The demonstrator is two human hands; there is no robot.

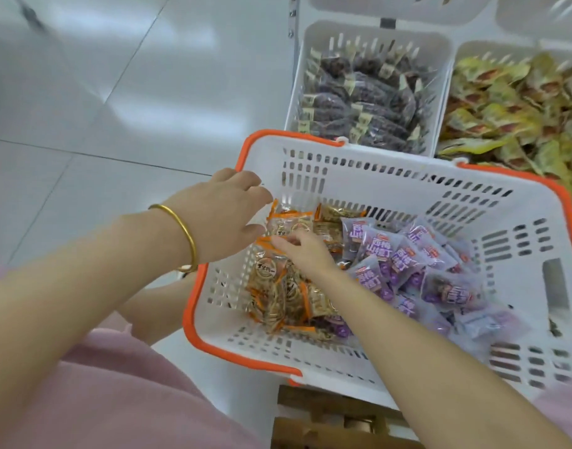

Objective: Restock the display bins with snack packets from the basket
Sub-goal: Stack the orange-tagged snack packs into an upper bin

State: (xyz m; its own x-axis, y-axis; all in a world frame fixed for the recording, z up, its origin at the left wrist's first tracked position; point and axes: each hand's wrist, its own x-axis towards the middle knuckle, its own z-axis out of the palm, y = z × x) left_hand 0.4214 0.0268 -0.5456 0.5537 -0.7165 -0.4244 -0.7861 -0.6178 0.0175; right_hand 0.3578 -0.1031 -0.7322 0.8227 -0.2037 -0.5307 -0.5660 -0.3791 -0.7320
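While the white basket with the orange rim (193,303) sits tilted in front of the display bins, its load lies in two heaps: orange-edged packets (278,296) along the left side and purple packets (407,257) piled to the right, the two heaps touching in the middle. The right hand (307,254) is down inside the basket on top of the orange-edged heap, its fingers curled and bunched together, pinching the edge of the uppermost packet. The left hand (226,212), with a gold bangle (188,233) on the wrist, reaches over the basket's left rim, fingers loosely spread, the tips just touching a packet corner against the wall. Beyond the basket, one white bin (297,92) is full of dark brownish-purple packets (365,98), and the bin beside it (466,48) holds yellow-green packets (517,105). Pink clothing (100,400) fills the lower left corner, above pale floor tiles (84,92).
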